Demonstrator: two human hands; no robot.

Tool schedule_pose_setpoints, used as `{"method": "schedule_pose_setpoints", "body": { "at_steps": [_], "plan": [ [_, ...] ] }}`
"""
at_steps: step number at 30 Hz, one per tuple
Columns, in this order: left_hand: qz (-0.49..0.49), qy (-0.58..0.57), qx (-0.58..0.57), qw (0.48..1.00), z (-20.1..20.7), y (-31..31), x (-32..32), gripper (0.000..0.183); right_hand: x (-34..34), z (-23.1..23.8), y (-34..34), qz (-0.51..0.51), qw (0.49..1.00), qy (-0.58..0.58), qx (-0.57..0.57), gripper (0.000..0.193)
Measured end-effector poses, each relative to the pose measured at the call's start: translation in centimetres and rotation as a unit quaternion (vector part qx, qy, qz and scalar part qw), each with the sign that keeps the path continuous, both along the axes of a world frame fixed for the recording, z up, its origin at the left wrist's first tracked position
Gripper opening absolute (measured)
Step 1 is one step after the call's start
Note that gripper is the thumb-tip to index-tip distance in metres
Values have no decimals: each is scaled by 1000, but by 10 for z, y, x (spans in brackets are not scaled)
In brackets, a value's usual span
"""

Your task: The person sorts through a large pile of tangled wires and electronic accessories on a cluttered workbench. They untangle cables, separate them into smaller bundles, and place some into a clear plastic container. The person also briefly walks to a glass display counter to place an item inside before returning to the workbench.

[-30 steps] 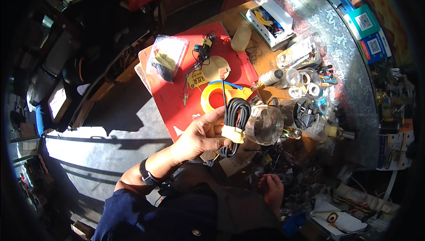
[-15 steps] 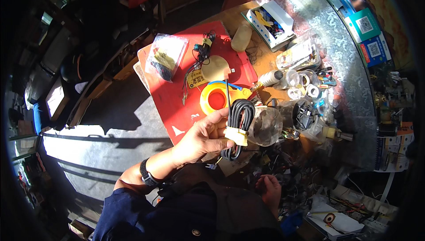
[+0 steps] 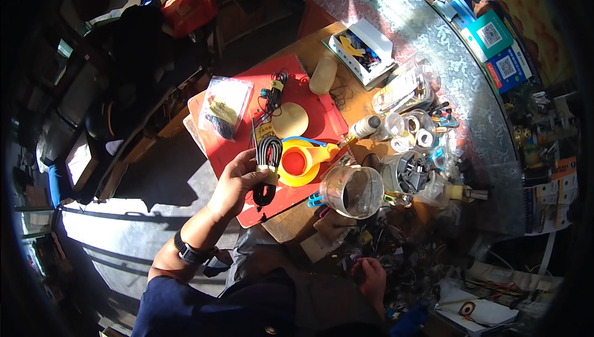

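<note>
My left hand (image 3: 231,183) grips a black cable (image 3: 271,151) wound into a long bundle, with a pale yellow band round its middle. It holds the bundle above the near edge of a red mat (image 3: 216,151). Just right of the cable lies an orange-and-yellow tape dispenser (image 3: 314,152). My right hand (image 3: 371,277) is low and close to my body, in shadow, with curled fingers; whatever is in them, if anything, is hidden. Farther off on the mat are a clear bag (image 3: 234,97) with a dark item inside, a thin dark cable bundle (image 3: 276,87) and a round beige disc (image 3: 291,120).
A clear round tub (image 3: 354,193) stands right of the mat, beside several containers of small parts and a black plug (image 3: 411,173). Behind them is a white box (image 3: 371,46) of small pieces. Tangled wires (image 3: 408,256) crowd the near right. A patterned counter (image 3: 458,46) curves along the right.
My left hand has carried the cable bundle leftward, off the clear tub and to the dispenser's left side. My right hand stays low, with its fingers still curled.
</note>
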State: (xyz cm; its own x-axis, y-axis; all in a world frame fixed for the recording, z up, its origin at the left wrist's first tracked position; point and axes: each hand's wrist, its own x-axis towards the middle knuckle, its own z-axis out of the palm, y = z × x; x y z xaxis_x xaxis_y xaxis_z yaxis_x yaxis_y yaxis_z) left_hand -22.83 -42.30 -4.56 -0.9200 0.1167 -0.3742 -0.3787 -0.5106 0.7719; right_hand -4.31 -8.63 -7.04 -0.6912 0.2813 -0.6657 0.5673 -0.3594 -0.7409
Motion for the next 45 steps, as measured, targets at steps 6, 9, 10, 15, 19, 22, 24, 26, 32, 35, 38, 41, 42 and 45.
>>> {"method": "schedule_pose_setpoints", "body": {
  "at_steps": [6, 9, 10, 15, 19, 22, 24, 26, 32, 35, 38, 41, 42, 45],
  "plan": [
    [65, 40, -214, 974, -10, -52, -74, 41, 3, -1, 0, -9, 1000, -6, -17, 12],
    [61, 45, -386, 919, -9, -56, -113, 31, 1, -1, -1, -11, 1000, -11, -28, 12],
    [41, 32, -451, 891, -9, -56, -124, 28, 1, 0, -1, -15, 1000, -20, -19, 12],
    [41, -5, -437, 899, -51, -50, -173, 24, 1, 8, -2, -71, 996, -47, -11, 13],
    [-41, -14, -406, 913, -144, -59, -217, 22, 12, 7, -1, -71, 997, -24, 4, 14],
    [-53, 3, -456, 888, -210, -76, -235, 20, 32, 2, 5, -107, 994, -28, -25, 14],
    [-48, -2, -494, 868, -233, -89, -244, 21, 47, -4, 8, -124, 992, -33, 3, 15],
    [-54, -15, -469, 882, -230, -94, -243, 30, 65, -10, 12, -151, 987, -41, 44, 15],
    [-47, 171, -730, 660, -102, -41, -165, 41, 120, -38, 32, -192, 968, -40, 158, 15],
    [-4, 230, -633, 739, -58, 13, -100, 36, 134, -54, 52, -98, 916, -109, 374, 20],
    [-17, 251, -306, 918, -56, 65, -59, 31, 136, -58, 81, -12, 858, -81, 507, 27],
    [-188, 269, -301, 896, -48, 101, 10, 22, 127, -61, 114, -39, 848, -62, 525, 29],
    [-245, 256, -307, 883, -43, 114, 29, 19, 122, -61, 125, -45, 839, -53, 540, 29],
    [-331, 236, -303, 862, -33, 158, 74, 13, 113, -64, 147, 7, 759, -17, 651, 34]
  ]
}}
